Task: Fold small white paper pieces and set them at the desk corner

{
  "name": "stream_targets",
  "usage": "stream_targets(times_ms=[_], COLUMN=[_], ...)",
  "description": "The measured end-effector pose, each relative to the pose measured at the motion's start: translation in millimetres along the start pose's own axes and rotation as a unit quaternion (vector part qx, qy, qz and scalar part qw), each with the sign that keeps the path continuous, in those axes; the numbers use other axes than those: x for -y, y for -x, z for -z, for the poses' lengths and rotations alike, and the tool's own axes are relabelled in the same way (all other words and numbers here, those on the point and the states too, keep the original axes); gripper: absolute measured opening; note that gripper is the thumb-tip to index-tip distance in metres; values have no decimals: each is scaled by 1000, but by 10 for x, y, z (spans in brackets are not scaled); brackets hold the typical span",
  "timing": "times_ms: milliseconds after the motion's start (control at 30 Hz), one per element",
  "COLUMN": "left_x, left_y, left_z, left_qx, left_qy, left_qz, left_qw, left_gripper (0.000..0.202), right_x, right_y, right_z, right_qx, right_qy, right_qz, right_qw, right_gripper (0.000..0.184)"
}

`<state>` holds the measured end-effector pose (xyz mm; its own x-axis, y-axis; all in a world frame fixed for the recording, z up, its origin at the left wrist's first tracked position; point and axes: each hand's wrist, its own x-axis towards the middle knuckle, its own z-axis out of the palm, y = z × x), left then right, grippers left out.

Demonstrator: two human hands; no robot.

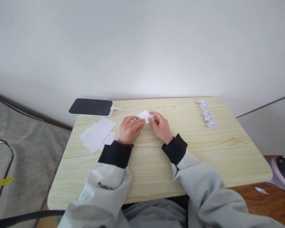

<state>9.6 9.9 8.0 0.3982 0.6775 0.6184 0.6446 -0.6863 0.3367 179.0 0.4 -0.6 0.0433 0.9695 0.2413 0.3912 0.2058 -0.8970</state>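
Observation:
A small folded piece of white paper (145,116) lies between my two hands, near the middle of the wooden table. My left hand (130,129) covers its left side, the fingers pressed together over the paper. On the other side, my right hand (161,126) pinches the right edge between thumb and fingers. Part of the paper is hidden under my left fingers. Left of my left hand lie several loose white sheets (98,133), overlapping each other. Several small folded paper pieces (207,114) stand in a column at the table's right.
At the back left of the table (204,155), a phone (91,106) rests with a white cable (117,109) at its right end. A white wall (142,47) rises behind. Right of the table, a purple basket (279,174) and a paper scrap (261,190) are on the floor.

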Motion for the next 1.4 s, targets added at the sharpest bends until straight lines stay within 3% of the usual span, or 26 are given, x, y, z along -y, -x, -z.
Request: stream_targets(times_ms=[100,233,300,433,500,567,667,800,967,1167,1400], left_x=[-31,1,41,74,65,56,60,85,90,86,100], left_y=[-82,-76,-52,-25,-35,-54,-75,-71,-84,-104,-77], left_z=[-2,25,6,-42,-37,-13,23,25,18,17,-4], left_qx=[7,-52,-48,68,89,72,83,95,87,72,76], left_qy=[59,116,207,371,401,405,410,404,373,392,404], left_qz=[4,127,184,305,355,394,421,418,408,428,426], left_qw=[998,984,960,874,840,822,805,808,829,811,806], left_gripper=[25,40,48,67,58,48,43,40,38,43,48], right_x=[-75,-113,-100,-63,-59,-67,-85,-78,-23,-12,-50], right_y=[-64,-76,-75,-84,-86,-81,-66,-51,-30,15,-23], right_z=[2,54,73,81,79,80,85,93,105,79,111], right_qx=[-40,-7,9,20,23,38,77,63,34,100,79], right_qy=[-66,-101,-104,-148,-165,-163,-112,-68,-32,-12,-41], right_qz=[-21,-38,-40,-53,-54,-45,-19,-5,77,86,108], right_qw=[997,994,994,987,984,985,991,996,996,991,990], right_gripper=[32,26,25,36,42,43,27,25,26,28,27])
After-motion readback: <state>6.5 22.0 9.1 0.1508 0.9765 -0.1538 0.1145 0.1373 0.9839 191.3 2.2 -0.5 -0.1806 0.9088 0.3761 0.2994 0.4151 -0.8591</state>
